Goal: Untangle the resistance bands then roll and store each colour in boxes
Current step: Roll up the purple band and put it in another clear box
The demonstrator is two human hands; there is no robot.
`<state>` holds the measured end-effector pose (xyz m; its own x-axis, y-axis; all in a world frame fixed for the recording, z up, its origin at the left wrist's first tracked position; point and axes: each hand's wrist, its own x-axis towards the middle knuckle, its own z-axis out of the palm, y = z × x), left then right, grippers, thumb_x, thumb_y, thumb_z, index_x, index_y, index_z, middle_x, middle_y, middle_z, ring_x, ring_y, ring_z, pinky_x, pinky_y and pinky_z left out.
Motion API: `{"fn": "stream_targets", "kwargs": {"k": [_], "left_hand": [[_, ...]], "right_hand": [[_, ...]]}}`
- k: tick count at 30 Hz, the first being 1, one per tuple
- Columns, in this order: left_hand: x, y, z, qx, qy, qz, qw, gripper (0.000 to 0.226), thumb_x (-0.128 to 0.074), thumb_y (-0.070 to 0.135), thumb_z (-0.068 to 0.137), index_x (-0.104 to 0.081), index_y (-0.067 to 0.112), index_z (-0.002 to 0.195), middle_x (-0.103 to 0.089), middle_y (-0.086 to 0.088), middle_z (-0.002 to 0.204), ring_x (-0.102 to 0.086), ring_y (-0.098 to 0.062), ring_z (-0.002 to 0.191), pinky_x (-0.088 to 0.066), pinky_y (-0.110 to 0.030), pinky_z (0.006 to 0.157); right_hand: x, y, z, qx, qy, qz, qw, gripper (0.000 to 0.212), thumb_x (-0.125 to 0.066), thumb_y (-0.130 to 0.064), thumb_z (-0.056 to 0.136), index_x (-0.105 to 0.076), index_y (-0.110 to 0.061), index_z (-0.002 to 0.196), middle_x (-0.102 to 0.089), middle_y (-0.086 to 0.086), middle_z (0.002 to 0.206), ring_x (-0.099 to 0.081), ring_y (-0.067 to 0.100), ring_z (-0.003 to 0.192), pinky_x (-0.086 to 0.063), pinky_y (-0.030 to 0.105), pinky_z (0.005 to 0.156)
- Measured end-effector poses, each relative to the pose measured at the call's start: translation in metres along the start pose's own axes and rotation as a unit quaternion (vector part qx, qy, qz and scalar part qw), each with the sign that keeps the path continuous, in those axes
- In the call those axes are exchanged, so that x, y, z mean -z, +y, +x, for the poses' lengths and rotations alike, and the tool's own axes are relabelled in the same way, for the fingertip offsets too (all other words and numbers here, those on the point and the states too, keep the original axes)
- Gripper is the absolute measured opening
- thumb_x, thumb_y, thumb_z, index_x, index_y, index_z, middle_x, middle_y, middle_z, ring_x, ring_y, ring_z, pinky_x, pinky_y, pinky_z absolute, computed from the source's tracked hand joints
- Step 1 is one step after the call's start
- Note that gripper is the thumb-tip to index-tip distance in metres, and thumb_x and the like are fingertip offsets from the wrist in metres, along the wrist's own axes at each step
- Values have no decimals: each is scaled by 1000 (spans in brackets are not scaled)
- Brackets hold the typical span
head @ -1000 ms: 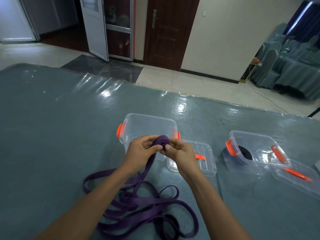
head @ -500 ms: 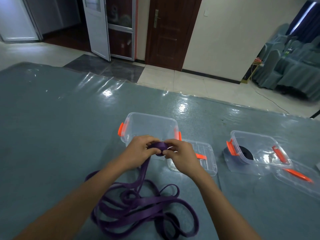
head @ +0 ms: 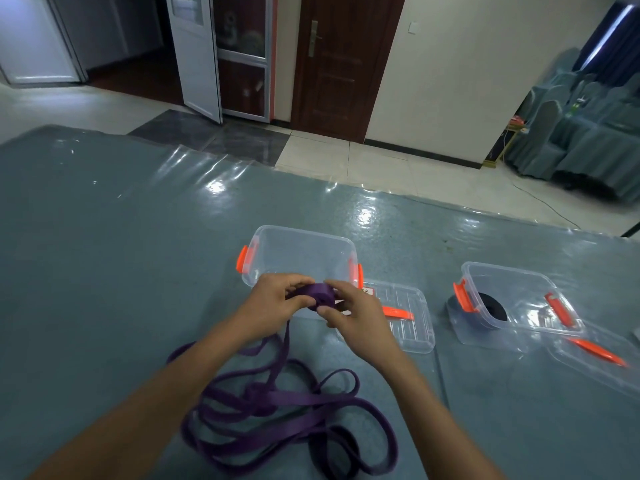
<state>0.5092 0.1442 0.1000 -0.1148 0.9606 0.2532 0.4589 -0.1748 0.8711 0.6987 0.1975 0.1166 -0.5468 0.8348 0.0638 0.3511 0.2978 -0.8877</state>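
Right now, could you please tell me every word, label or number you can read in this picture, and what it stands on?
No text here is legible.
The small white and red sticker on the clear plastic lid with the orange handle: print too small and blurred to read.

Clear plastic boxes: two, namely centre box [head: 301, 232] and right box [head: 505, 270]. Loose clear lids: two, namely centre lid [head: 412, 327] and right lid [head: 602, 368]. Orange latches [head: 242, 259]: four, two per box. Orange strips [head: 398, 312] on lids: two, one per lid. Resistance bands: two, namely purple band [head: 277, 400] and black band [head: 493, 308]. Hands: two, namely left hand [head: 273, 303] and right hand [head: 360, 318].
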Motion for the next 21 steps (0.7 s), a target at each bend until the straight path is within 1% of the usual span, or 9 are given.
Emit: {"fn": "stream_targets", "kwargs": {"k": [2,5,8,10,12,14,16,18,21], "left_hand": [[0,2,2,-20,6,5,1000,25,-77,14,85,-76,24,107,-76,13,96,-71,-9,93,-53,-18,85],[-9,5,-1,4,66,-88,994,33,-81,17,82,-74,40,105,-76,16,102,-72,-5,97,-53,-16,89],[-20,1,-6,33,94,-144,985,33,-81,26,82,-73,49,104,-77,13,105,-73,-9,101,-56,-25,92],[-20,0,-8,39,88,-136,986,28,-77,37,81,-72,49,106,-77,13,106,-73,-10,102,-56,-27,93],[-14,-3,-10,40,55,-108,992,25,-74,39,82,-74,41,106,-77,12,102,-73,-10,98,-56,-26,90],[-4,-5,-9,15,-10,-2,1000,19,-73,32,86,-75,30,104,-75,10,93,-70,-10,89,-56,-30,83],[3,-5,-5,-19,-76,114,990,16,-72,27,88,-74,20,103,-72,6,89,-64,-11,82,-53,-38,80],[6,1,1,-34,-108,166,980,17,-72,27,90,-73,19,104,-71,6,91,-62,-11,84,-52,-38,81],[3,9,3,-31,-77,136,987,16,-74,27,88,-73,21,103,-70,10,90,-62,-8,84,-52,-34,81]], "right_hand": [[3,-5,4,17,5,-61,998,29,-71,-8,88,-68,-21,113,-72,-13,94,-70,10,85,-59,26,76],[8,-7,10,-38,50,150,987,27,-68,6,87,-69,-5,111,-76,11,95,-74,25,86,-61,31,76],[2,-8,5,-92,37,359,928,29,-65,11,89,-66,3,116,-75,21,104,-74,29,95,-59,30,80],[-4,-4,0,-125,23,419,899,31,-64,10,89,-65,2,119,-73,22,109,-73,30,100,-60,31,83],[-4,-3,-5,-124,3,344,931,31,-69,5,88,-68,-4,117,-75,15,108,-73,29,99,-61,33,82],[3,0,-4,-60,0,76,995,32,-75,-9,87,-70,-17,117,-75,-4,109,-73,16,93,-59,25,79],[9,0,-1,15,-20,-156,987,38,-77,-22,86,-68,-29,122,-71,-17,110,-68,4,86,-52,12,75],[11,-6,3,40,-65,-200,977,29,-75,-21,86,-71,-30,114,-72,-15,100,-66,5,80,-50,15,75],[12,-10,6,7,-47,-142,989,23,-72,-8,86,-72,-24,102,-72,-9,90,-68,11,74,-56,28,75]]}}
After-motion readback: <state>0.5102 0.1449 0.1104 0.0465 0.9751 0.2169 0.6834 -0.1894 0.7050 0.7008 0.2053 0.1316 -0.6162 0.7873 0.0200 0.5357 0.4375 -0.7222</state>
